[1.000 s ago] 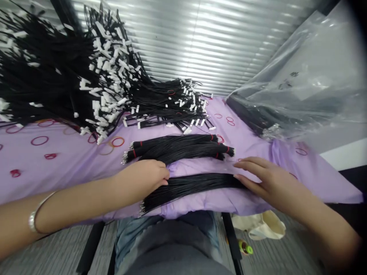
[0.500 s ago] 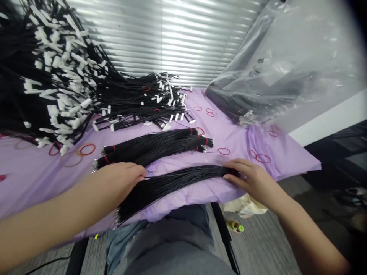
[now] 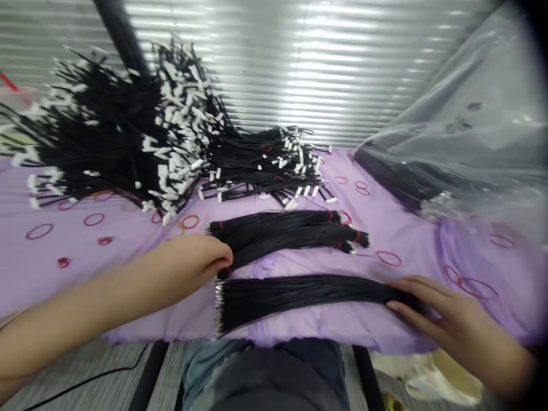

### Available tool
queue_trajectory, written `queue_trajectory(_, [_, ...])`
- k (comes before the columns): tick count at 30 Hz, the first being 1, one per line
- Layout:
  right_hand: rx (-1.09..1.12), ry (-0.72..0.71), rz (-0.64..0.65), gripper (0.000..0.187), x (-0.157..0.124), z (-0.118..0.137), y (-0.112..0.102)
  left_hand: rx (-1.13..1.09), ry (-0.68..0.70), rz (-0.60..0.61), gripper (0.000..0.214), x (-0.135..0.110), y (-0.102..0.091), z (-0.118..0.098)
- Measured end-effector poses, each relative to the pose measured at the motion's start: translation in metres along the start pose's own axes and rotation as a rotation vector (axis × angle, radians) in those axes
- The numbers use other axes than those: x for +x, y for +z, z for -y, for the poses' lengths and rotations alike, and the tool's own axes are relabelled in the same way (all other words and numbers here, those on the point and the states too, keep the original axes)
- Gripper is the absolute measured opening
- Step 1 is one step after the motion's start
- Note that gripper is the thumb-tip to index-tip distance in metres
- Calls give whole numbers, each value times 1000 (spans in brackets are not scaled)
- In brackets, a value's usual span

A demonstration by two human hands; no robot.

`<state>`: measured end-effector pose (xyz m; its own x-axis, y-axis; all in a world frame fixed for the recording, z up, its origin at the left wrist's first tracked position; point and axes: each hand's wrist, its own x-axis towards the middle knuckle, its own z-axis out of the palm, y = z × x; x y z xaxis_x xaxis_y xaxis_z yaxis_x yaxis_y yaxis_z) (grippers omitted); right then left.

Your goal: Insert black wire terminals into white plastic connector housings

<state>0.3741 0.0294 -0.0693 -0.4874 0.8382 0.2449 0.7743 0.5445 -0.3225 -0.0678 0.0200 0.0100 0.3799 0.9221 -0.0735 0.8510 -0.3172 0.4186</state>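
Note:
A loose bundle of black wires [image 3: 299, 292] lies along the table's near side, its silver-tipped left ends fanned out in a fairly even row. My right hand [image 3: 440, 305] is closed around its narrow right end, which the fingers partly cover. My left hand [image 3: 212, 254] is closed in a pinch just above the silver tips, beside the left end of a tied bundle; whatever is between its fingertips is hidden. Behind the loose bundle lie several tied black wire bundles [image 3: 291, 231], with red bands near their ends.
Purple sheeting [image 3: 141, 285] covers the table, with red rubber bands [image 3: 389, 258] scattered over it. A large heap of black cables with white connectors [image 3: 180, 137] stands back left. At the right, a clear plastic bag [image 3: 471, 148] holds more black wires. Behind is a ribbed shiny wall [image 3: 342, 68].
The view has turned left, so things appear farther right. My left hand has moved leftward along the loose bundle, to near its silver tips. My right hand still holds the other end.

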Motion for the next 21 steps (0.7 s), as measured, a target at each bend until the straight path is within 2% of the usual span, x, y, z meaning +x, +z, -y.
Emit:
queue_trajectory(2, [-12, -30, 52, 28, 2, -8, 0, 135, -84, -10, 24, 14, -11, 17])
queue_trajectory(4, [-22, -41, 71, 32, 5, -12, 1, 214, -182, -155, 31, 37, -21, 42])
queue_trajectory(6, [-48, -30, 73, 32, 7, -12, 2, 253, -225, -209, 35, 63, -26, 68])
queue_trajectory(8, [-82, -54, 55, 31, 8, -7, 3, 273, -202, -171, 29, 87, -24, 88])
queue_trajectory(10, [-115, -75, 28, 31, 7, 1, 1, 287, -160, -117, 27, 103, -18, 100])
queue_trajectory(14, [-145, -111, 17, 34, 1, 21, -1, 312, -142, -73, 26, 110, -12, 107])
queue_trajectory(17, [-140, -122, 26, 33, 1, 33, 0, 331, -169, -57, 26, 107, -14, 116])
queue_trajectory(21, [-90, -114, -31, 28, 9, 40, 5, 321, -179, 22, 29, 111, -18, 135])
